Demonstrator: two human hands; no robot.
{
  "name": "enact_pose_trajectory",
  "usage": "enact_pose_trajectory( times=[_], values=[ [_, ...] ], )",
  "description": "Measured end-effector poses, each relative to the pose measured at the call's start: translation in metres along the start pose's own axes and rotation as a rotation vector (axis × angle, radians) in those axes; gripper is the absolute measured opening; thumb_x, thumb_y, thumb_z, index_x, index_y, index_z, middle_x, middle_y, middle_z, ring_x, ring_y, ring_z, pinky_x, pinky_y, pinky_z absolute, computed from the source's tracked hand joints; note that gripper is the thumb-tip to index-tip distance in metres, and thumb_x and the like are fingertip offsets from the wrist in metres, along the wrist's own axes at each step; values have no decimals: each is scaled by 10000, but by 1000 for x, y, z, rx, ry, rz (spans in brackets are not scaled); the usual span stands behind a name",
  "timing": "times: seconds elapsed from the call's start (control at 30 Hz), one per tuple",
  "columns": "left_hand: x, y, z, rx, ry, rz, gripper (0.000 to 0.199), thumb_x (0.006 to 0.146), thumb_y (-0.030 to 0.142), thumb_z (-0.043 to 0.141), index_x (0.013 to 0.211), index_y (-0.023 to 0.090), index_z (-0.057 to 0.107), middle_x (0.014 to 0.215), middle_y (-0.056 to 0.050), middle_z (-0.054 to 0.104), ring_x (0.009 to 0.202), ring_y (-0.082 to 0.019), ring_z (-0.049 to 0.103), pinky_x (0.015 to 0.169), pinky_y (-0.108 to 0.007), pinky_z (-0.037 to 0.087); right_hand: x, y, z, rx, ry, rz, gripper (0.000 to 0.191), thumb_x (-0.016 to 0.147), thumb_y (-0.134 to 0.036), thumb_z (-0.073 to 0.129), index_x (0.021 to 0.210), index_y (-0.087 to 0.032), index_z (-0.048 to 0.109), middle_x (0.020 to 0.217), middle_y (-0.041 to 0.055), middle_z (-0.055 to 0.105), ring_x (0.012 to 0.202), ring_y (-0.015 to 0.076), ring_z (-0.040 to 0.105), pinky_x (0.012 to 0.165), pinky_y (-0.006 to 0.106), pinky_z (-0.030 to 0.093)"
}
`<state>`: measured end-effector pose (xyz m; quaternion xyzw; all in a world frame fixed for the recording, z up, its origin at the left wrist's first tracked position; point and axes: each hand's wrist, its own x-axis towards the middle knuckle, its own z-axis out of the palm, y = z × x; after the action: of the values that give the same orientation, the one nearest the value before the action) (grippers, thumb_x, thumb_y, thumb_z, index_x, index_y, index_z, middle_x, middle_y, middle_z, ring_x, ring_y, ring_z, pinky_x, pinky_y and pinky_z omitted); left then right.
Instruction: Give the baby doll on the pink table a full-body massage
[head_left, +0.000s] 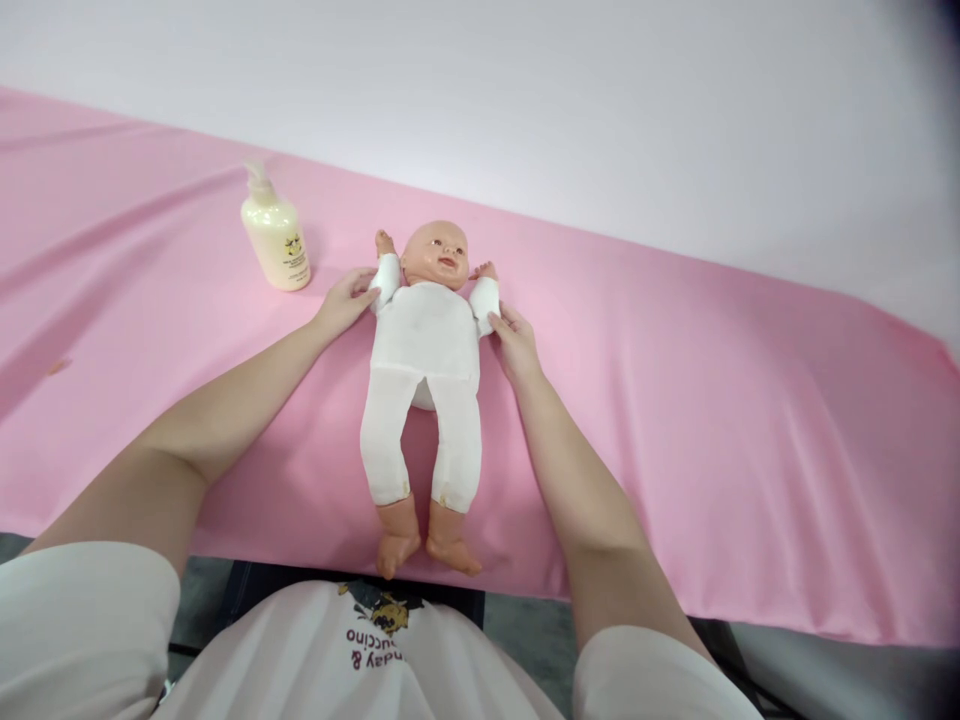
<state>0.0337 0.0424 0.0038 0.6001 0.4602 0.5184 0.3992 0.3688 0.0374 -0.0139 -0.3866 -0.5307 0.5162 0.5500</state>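
A baby doll (426, 330) with a white cloth body lies on its back on the pink cloth, head away from me, bare feet near the table's front edge. Its arms are bent up beside its head. My left hand (349, 302) holds the doll's arm on the left side of the view, fingertips around the white sleeve. My right hand (514, 338) holds the other arm near the elbow, thumb in front and fingers behind. Parts of the fingers on both hands are hidden by the doll's arms.
A pump bottle (276, 238) of pale yellow liquid stands at the back left, beyond my left hand. The pink cloth (675, 400) has folds and covers the table to its front edge. Behind it is a white surface (600, 110).
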Motion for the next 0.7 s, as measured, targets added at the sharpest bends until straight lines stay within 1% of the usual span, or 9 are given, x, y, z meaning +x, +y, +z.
enact_pose_trajectory(
  times=[0.1,0.17,0.23,0.3,0.37,0.43,0.53,0.63,0.7],
  values=[
    [3,3,-1,-206,-12,-10,641,687,365,784,1279,182,617,1158,-116,760,1109,-283,713,1015,-461,541,0,-4,0,95,77,-38,584,620,-407,910,1147,-298,682,1250,16,745,1205,222,678,1126,416,506],
    [5,4,-3,-286,-33,-9,661,641,321,801,1263,190,620,1156,-111,764,1130,-302,713,1034,-491,536,0,-6,-2,150,77,-27,579,570,-313,917,1100,-310,685,1180,-6,765,1172,226,692,1118,425,517],
    [6,5,-4,-327,-73,-9,617,624,278,787,1219,204,642,1141,-99,770,1133,-315,715,1044,-512,531,-1,-7,-3,180,59,-14,492,548,-260,897,989,-307,686,1062,-19,777,1107,230,710,1087,433,535],
    [6,4,-5,-352,-112,-27,526,629,254,753,1148,216,674,1086,-82,777,1113,-321,724,1030,-522,537,-3,-8,-5,190,25,-8,363,557,-254,868,851,-289,657,1013,-18,769,1073,231,712,1062,437,542],
    [6,3,-6,-368,-149,-60,475,615,224,720,1089,218,697,984,-67,779,1117,-326,724,1026,-530,539,-4,-8,-6,183,-7,2,293,574,-251,837,743,-268,598,1021,-8,756,1099,234,698,1065,439,532],
    [5,3,-5,-368,-173,-80,476,569,172,698,1043,208,715,857,-50,759,1157,-333,708,1058,-547,521,-5,-9,-7,153,-19,10,292,583,-229,809,681,-256,535,994,2,740,1149,242,673,1090,449,510],
    [3,4,-4,-358,-183,-94,487,497,91,674,970,192,732,732,-20,709,1161,-326,700,1114,-556,482,-5,-7,-7,108,-35,27,316,564,-166,776,620,-246,476,862,3,697,1159,249,654,1127,466,480],
    [2,6,-2,-357,-183,-130,490,470,61,674,939,189,733,696,9,681,1035,-286,732,1110,-524,492,-5,-6,-6,78,-60,47,318,526,-118,753,560,-238,461,767,-12,659,1093,226,665,1130,443,476],
    [0,6,-2,-349,-187,-142,482,473,60,687,935,193,728,725,12,692,991,-262,739,1095,-492,508,-6,-6,-5,63,-54,48,317,506,-117,761,542,-238,469,748,-18,660,1063,212,671,1107,411,493]
  ],
)
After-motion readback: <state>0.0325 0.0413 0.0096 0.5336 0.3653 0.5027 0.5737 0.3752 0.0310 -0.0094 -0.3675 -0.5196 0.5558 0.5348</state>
